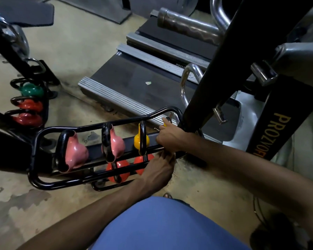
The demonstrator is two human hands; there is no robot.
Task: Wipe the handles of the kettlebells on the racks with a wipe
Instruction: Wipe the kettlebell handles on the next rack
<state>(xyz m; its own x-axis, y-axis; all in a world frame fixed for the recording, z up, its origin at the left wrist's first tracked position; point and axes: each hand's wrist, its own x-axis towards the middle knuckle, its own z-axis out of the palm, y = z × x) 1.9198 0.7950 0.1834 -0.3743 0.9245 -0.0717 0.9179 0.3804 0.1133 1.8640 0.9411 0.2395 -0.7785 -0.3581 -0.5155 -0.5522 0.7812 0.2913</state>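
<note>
A black tubular rack (90,125) holds two pink kettlebells (76,152) (117,143) and a yellow kettlebell (140,139) on its upper tier, each with a black handle. Orange-red kettlebells (118,168) sit on the lower tier. My right hand (168,137) is at the rack's right end, its fingers curled round the handle of another yellow kettlebell (164,124), which it mostly hides. Just below it, my left hand (158,167) has its fingers curled over the rack's front rail. No wipe shows in either hand.
A second rack at the left carries a green kettlebell (32,90) and red kettlebells (28,105). Treadmill decks (134,82) lie behind the rack. A black machine upright (211,69) and a column with yellow lettering (278,127) stand close on the right. The floor (16,204) is worn concrete.
</note>
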